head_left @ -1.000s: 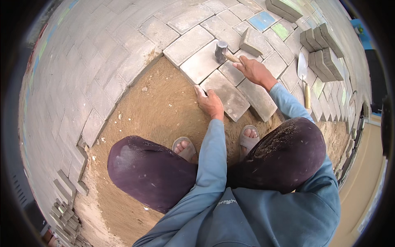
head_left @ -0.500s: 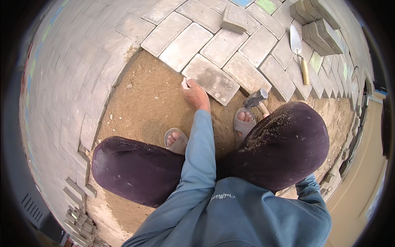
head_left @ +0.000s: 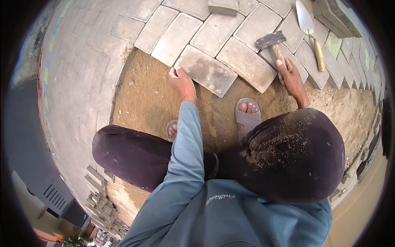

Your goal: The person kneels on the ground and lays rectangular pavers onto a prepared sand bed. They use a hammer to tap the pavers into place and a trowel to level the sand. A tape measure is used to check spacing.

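My left hand (head_left: 182, 86) is closed at the near left corner of a stained grey paving block (head_left: 205, 71), its dusty fingertips gripping that edge beside the bare sand (head_left: 144, 94). My right hand (head_left: 291, 80) grips the wooden handle of a hammer (head_left: 270, 39), its grey head raised over the laid blocks at the right. Another block (head_left: 245, 64) lies between the hammer and the stained one. A trowel (head_left: 305, 20) with a wooden handle rests on the paving beyond my right hand.
Laid paving (head_left: 86, 66) borders the sand on the left and top. Stacked blocks (head_left: 335, 18) stand at upper right, a loose one (head_left: 222, 6) at top, and a pile (head_left: 101, 206) at lower left. My sandalled feet (head_left: 249, 113) and bent knees occupy the sand.
The hammer dropped from over the blocks toward my right knee, and is now raised again, farther right. My left hand stays at the stained block's corner as the view shifts.
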Tool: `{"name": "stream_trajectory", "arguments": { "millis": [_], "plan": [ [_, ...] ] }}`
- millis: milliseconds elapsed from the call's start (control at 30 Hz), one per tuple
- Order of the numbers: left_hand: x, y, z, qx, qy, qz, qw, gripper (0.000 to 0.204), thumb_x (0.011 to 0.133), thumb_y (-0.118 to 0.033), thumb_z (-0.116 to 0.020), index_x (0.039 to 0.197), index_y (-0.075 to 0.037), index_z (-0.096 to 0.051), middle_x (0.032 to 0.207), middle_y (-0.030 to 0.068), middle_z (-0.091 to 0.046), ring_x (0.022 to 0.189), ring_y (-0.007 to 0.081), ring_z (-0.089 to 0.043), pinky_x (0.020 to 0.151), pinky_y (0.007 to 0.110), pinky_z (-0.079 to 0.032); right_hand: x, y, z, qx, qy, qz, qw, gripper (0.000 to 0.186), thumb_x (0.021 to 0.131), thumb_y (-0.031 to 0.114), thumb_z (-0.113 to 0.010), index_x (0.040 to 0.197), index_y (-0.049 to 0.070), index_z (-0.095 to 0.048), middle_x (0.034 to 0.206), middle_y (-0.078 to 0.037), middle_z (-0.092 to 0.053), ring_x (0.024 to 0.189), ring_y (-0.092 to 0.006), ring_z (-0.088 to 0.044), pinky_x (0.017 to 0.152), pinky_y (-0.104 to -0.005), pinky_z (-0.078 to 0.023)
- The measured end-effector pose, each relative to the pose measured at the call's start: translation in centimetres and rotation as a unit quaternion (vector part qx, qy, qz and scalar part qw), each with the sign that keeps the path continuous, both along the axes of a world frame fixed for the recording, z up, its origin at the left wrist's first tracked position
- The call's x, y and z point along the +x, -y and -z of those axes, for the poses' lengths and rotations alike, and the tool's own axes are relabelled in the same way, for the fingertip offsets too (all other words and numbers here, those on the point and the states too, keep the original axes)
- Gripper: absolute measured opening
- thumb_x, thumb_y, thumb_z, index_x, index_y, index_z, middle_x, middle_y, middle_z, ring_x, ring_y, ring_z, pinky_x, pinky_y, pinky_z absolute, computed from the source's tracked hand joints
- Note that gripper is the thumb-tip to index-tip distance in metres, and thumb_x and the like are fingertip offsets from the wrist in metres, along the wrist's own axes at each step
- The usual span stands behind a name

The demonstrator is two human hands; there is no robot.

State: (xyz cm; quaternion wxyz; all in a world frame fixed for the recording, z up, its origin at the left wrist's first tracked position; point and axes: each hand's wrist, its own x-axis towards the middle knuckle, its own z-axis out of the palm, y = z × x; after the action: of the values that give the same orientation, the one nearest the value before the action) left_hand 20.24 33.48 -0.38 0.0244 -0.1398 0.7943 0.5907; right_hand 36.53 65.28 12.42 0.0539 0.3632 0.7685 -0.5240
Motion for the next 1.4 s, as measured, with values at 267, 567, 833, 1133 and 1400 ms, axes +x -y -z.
{"name": "stream_trajectory", "arguments": {
  "millis": [267, 567, 833, 1133, 1400],
  "plan": [
    [-0.6, 1.8, -0.5, -0.026, 0.033, -0.033, 0.999, 0.029, 0.103, -0.028, -0.057, 0.100, 0.001, -0.057, 0.088, 0.0059, -0.057, 0.079, 0.0142, -0.052, 0.073, 0.033, -0.046, -0.5, 4.4, -1.5, 0.392, -0.078, -0.147, 0.905, 0.035, 0.104, 0.034, -0.056, 0.126, 0.009, -0.064, 0.112, -0.015, -0.062, 0.105, -0.0382, -0.063, 0.091, -0.0486, -0.049],
    [0.1, 0.3, -2.9, 0.106, 0.057, -0.060, 0.991, 0.020, 0.103, -0.023, -0.060, 0.102, -0.003, -0.058, 0.091, 0.0018, -0.056, 0.080, 0.0096, -0.050, 0.070, 0.028, -0.046, 0.0, 13.8, 3.9, -0.273, 0.037, -0.023, 0.961, 0.070, 0.104, 0.032, -0.056, 0.148, -0.017, -0.034, 0.122, -0.024, -0.065, 0.098, -0.0238, -0.070, 0.085, -0.0341, -0.054],
    [0.3, 0.1, 0.3, 0.033, 0.007, -0.069, 0.997, 0.030, 0.103, -0.028, -0.060, 0.111, 0.001, -0.059, 0.103, 0.0076, -0.058, 0.092, 0.0160, -0.054, 0.086, 0.033, -0.046, -0.9, 14.9, 7.9, -0.215, -0.050, -0.033, 0.975, 0.067, 0.103, 0.034, -0.059, 0.145, -0.015, -0.037, 0.106, -0.018, -0.065, 0.088, -0.0224, -0.070, 0.079, -0.0330, -0.056],
    [-0.8, 0.7, -3.9, 0.058, -0.031, -0.053, 0.996, 0.025, 0.099, -0.024, -0.067, 0.087, -0.010, -0.049, 0.076, -0.0040, -0.047, 0.064, 0.0062, -0.040, 0.056, 0.024, -0.034, -0.7, 15.0, 7.7, -0.244, -0.071, -0.039, 0.966, 0.053, 0.104, 0.034, -0.060, 0.136, -0.007, -0.046, 0.101, -0.012, -0.061, 0.079, -0.0202, -0.068, 0.076, -0.0325, -0.055],
    [-1.7, 0.0, -11.3, 0.028, -0.044, 0.069, 0.996, 0.033, 0.088, -0.028, -0.080, 0.094, -0.006, -0.057, 0.082, 0.0031, -0.062, 0.069, 0.0088, -0.055, 0.060, 0.024, -0.043, 0.0, 15.3, 6.5, -0.423, -0.120, 0.040, 0.897, 0.051, 0.105, 0.028, -0.058, 0.143, -0.003, -0.045, 0.111, -0.012, -0.061, 0.084, -0.0183, -0.067, 0.078, -0.0322, -0.056]
  ]
}}
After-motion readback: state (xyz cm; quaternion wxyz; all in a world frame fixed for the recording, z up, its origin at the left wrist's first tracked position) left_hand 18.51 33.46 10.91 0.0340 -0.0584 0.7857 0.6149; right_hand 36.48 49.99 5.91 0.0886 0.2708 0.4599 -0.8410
